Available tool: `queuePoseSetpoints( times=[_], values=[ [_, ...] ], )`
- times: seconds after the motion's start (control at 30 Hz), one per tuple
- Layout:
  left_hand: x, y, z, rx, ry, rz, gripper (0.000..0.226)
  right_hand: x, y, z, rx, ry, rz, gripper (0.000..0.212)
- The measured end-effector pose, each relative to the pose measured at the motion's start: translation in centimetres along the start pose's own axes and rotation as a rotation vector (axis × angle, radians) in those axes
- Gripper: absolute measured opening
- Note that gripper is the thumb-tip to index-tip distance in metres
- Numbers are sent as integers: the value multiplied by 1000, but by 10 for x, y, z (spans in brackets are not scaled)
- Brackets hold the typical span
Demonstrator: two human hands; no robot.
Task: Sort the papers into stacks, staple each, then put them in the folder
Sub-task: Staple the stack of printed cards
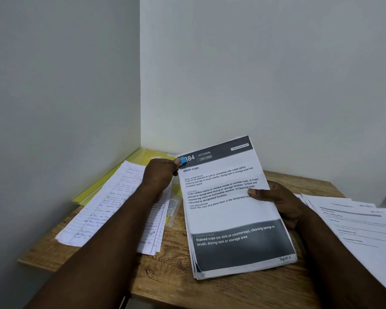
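Left hand (158,175) grips the blue stapler (182,161) at the printed stack's (230,208) far-left corner. Right hand (276,204) pinches the stack's right edge. The stack's long axis runs away from the person, and the yellow folder (152,156) lies off its far left, likelier a left-hand reach.

This looks like a plain paperwork corner in an office or study. A wood-grain desk (165,275) sits against two bare white walls (254,63), carrying printed sheets (354,219), handwritten lined pages (112,204) and a yellow folder (156,157).
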State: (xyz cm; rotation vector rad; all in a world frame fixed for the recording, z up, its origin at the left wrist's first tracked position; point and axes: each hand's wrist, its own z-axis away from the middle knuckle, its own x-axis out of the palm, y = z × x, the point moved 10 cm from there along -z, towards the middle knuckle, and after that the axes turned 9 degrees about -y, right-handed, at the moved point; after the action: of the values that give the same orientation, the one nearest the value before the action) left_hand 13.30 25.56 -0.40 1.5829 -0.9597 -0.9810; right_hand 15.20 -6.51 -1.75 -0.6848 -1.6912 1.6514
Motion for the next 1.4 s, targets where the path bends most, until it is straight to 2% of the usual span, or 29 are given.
queuePoseSetpoints(
  times=[0.13, 0.27, 0.5, 0.67, 0.9, 1.17, 1.4],
  values=[
    [1, -15, -1, -99, -77, 13, 46, -1, 1, 0, 11, 21, 4, 44],
    [8, -16, -2, -97, -139, 156, 36, -5, 2, 0, 16, 30, -8, 45],
    [11, -16, 4, -129, -179, 286, 34, -3, 0, 1, -4, 18, -15, 42],
    [6, -7, 2, -28, -150, 222, 33, -2, 1, 0, -6, 21, -16, 40],
    [9, -4, 8, -40, -191, 164, 45, -7, 2, -2, -1, 14, 20, 44],
    [6, -5, 4, -6, -154, 46, 32, -5, 1, -2, -3, 23, 28, 43],
    [6, -1, 8, 37, -105, -53, 41, -4, 2, -2, 3, 15, 12, 42]
  ],
)
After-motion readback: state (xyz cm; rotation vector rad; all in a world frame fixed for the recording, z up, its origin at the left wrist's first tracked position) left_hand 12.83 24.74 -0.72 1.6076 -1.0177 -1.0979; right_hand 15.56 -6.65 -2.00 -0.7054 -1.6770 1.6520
